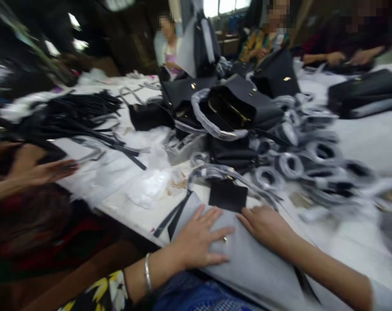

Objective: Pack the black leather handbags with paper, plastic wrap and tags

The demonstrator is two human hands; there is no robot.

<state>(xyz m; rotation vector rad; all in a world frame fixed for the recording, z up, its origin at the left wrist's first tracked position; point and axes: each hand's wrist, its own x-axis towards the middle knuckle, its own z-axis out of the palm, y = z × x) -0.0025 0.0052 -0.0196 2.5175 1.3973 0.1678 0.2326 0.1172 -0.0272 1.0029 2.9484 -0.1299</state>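
A handbag (248, 263) with a grey face and black edges lies at the table's near edge, in front of me. My left hand (202, 239) rests flat on it, fingers spread. At the bag's top edge, my right hand (263, 222) is closed with thumb and fingertips at the rim; blur hides its exact grip. A black rectangular flap (228, 196) sticks up just beyond that edge, beside the right fingertips. The bag's plastic-wrapped handle (212, 169) arches behind the flap. Dark straps (173, 216) hang out at the bag's left side.
Several black handbags (241, 101) are piled mid-table. Plastic-wrapped rolled handles (291, 165) lie to the right, loose black straps (73, 112) to the left. Clear plastic (147, 185) is strewn before the pile. A co-worker's hand (50, 172) reaches in at left; other people sit across the table.
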